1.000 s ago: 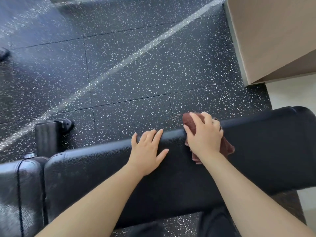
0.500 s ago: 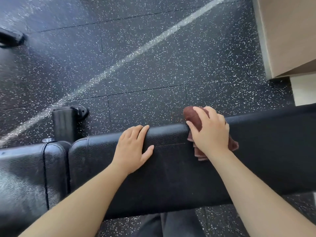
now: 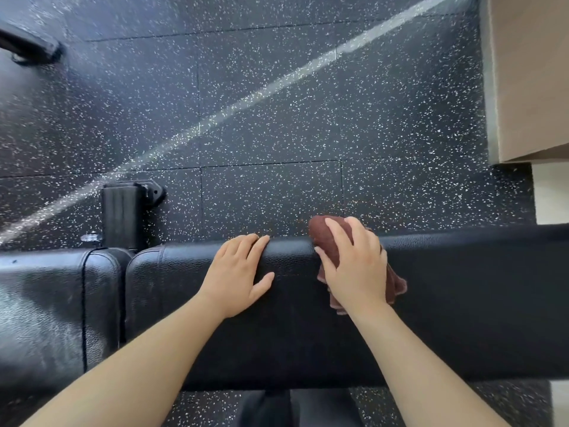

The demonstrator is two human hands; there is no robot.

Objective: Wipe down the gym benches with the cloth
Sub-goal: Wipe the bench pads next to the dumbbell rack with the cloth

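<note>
Looks soft, light and floppy, that maroon cloth (image 3: 328, 238), best taken bunched under a flat palm so it cannot slide off the slick black bench pad (image 3: 462, 303). Sits draped over the pad's far edge, pinned beneath the right hand (image 3: 354, 266), fingers (image 3: 334, 232) loosely curled over it, folds poking out near the wrist. Rests flat and spread on the pad just beside, the left hand (image 3: 237, 272), gripping nothing

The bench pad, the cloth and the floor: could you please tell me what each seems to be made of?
Bench pad: black pebbled vinyl or leather, slightly glossy, with stitched seams.
Cloth: maroon, matte and fuzzy, probably microfibre or terry.
Floor: black rubber-like tiles with white flecks and visible joint lines, matte.
</note>
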